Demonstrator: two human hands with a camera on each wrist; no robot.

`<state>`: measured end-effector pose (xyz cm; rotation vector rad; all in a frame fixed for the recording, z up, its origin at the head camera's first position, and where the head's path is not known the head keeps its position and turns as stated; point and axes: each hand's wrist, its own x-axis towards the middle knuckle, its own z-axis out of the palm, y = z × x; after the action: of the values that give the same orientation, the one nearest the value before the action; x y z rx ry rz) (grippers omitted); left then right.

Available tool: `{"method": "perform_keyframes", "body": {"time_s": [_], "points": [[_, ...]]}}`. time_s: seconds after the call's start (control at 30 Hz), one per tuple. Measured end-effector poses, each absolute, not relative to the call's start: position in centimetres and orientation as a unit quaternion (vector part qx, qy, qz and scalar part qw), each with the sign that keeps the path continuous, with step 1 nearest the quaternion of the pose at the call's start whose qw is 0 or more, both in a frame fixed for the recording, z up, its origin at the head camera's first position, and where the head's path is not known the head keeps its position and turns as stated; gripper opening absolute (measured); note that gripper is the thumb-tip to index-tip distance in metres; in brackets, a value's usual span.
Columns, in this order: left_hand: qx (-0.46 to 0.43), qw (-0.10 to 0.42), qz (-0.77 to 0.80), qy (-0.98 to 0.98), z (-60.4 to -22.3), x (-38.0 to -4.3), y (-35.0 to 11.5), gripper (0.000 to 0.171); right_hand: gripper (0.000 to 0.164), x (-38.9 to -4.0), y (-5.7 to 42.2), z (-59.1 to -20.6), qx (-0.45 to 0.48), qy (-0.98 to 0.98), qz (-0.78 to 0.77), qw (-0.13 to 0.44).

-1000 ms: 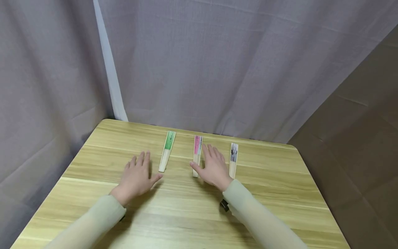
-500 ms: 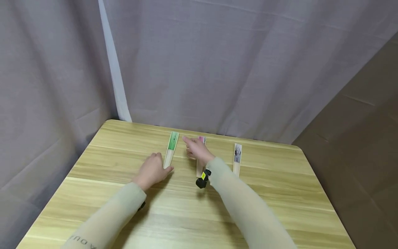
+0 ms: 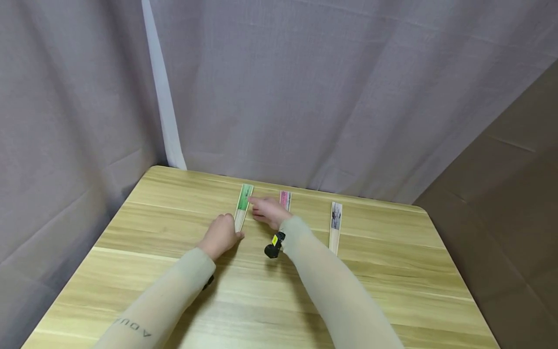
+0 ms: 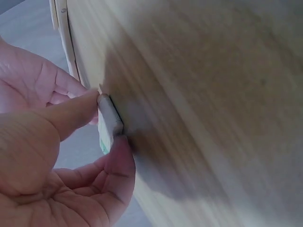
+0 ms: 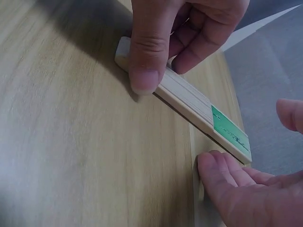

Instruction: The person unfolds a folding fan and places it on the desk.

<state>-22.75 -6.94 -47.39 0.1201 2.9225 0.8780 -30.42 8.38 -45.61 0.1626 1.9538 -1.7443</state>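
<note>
A folded hand fan with a green panel (image 3: pixel 245 196) and pale wooden ribs lies on the table, its green end toward the curtain. My left hand (image 3: pixel 220 235) pinches its bare rib end between thumb and fingers; the right wrist view shows this grip on the fan (image 5: pixel 187 94) from the side. My right hand (image 3: pixel 269 212) is spread beside the green end, thumb and fingers apart, with its fingertips (image 5: pixel 213 165) close to the fan's edge. Under the right hand and wrist, a folded pink fan (image 3: pixel 285 198) is partly covered. A folded fan with a grey ink picture (image 3: pixel 336 218) lies farther right.
The wood-grain table (image 3: pixel 392 281) has rounded far corners. Grey-purple curtains (image 3: pixel 270 97) hang behind it and on the left, and a brown cloth (image 3: pixel 501 203) on the right. A black camera (image 3: pixel 273 247) hangs at the right wrist.
My left hand has moved right and taken hold of the green fan's rib end. My right hand has crossed left over the pink fan to the green end.
</note>
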Motion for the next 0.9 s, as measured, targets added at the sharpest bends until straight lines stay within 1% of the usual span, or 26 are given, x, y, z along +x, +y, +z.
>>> {"method": "perform_keyframes", "body": {"time_s": [0.13,0.5,0.77,0.9], "points": [[0.038,0.055,0.292,0.954,-47.3,-22.8,-6.7,0.037,0.054,-30.4,8.1,-45.9,0.066,0.709,-0.655,0.255],[0.043,0.062,0.298,0.952,-47.2,-22.3,-6.3,0.036,0.032,-30.1,8.0,-46.3,0.098,0.702,-0.663,0.238],[0.054,0.077,0.311,0.946,-47.2,-22.2,-6.1,0.033,0.024,-29.8,8.1,-46.4,0.113,0.701,-0.668,0.222],[0.063,0.073,0.308,0.947,-47.5,-22.1,-6.1,0.032,0.028,-29.5,8.3,-46.7,0.116,0.688,-0.680,0.226]]}}
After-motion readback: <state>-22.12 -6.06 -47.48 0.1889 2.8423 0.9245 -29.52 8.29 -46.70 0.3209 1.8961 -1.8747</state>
